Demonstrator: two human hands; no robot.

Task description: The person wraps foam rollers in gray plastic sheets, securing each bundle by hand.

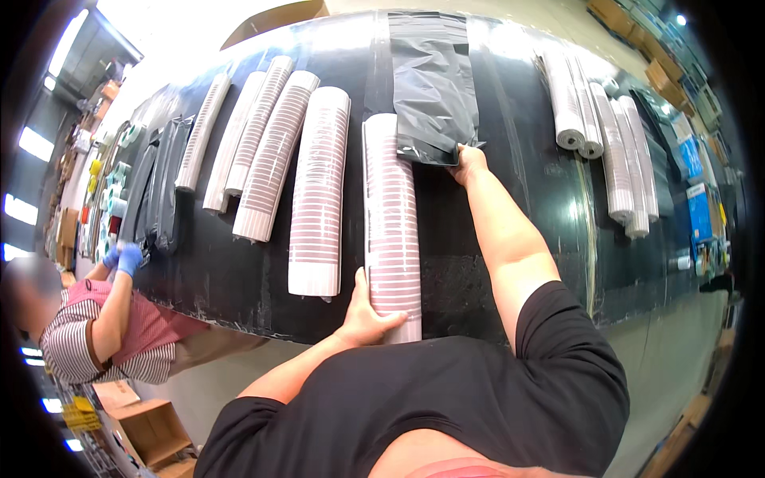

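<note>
A long white roll with brownish-pink stripes, in clear wrap, lies lengthwise in front of me on the black table. My left hand grips its near end, thumb across the top and fingers along the left side. Beyond it, a dark grey plastic bag stretches flat toward the table's far edge. My right hand pinches the near right corner of this bag, where its edge is slightly lifted. The roll's far end touches or overlaps the bag's left edge; which one I cannot tell.
More striped rolls lie to the left, beside folded dark bags. Several rolls are grouped at the right, near blue boxes. A co-worker in blue gloves handles dark plastic at the left edge. An open carton stands below.
</note>
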